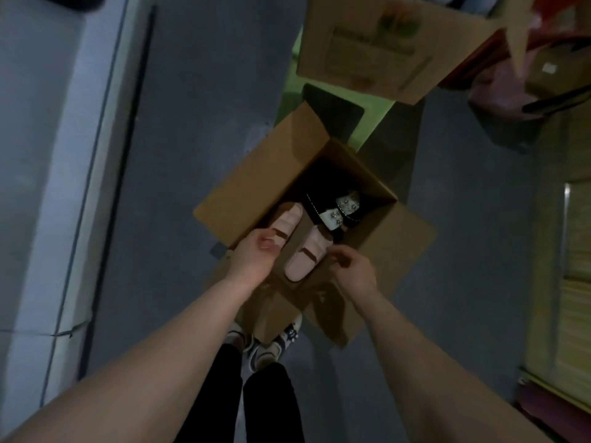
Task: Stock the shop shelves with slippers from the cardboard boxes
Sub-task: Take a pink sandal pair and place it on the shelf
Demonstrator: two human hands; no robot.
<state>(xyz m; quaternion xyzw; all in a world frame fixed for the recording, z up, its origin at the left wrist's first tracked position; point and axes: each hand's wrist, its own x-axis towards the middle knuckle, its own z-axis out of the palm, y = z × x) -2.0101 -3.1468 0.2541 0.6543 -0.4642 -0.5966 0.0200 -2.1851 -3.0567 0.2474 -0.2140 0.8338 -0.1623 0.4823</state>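
Open cardboard box [256, 187] sits on grey floor [192, 91] at frame centre, all four flaps folded outward, its long axis running 7 to 1 o'clock.

Two pink slippers are at the box's 7 o'clock end, side by side and apart, both with long axis 7 to 1 o'clock, soles down. The left pink slipper [286, 223] lies over the box's 9 o'clock wall. The right pink slipper [305, 259] has a rounded end toward 7 o'clock and a strap across its middle. Toe versus heel: cannot tell on either, blur.

Left hand [256, 255] grasps the left pink slipper at its near end, fingers curled around it. Right hand [355, 271] pinches the 4 o'clock edge of the right pink slipper, fingers bent.

Deeper in the box, toward 1 o'clock, a black slipper pair [339, 209] with white jewelled bows lies on the dark bottom; its axis is unclear.

A second cardboard box [367, 49] with a printed label sits at 12 to 1 o'clock, on top of a green object [287, 100]. A pinkish bag [499, 94] is at 2 o'clock, a white ledge [48, 187] runs along 9 o'clock, and yellowish shelving [575, 251] stands at 3 o'clock. The person's patterned shoes [265, 345] are at 6 o'clock, touching the near flap.
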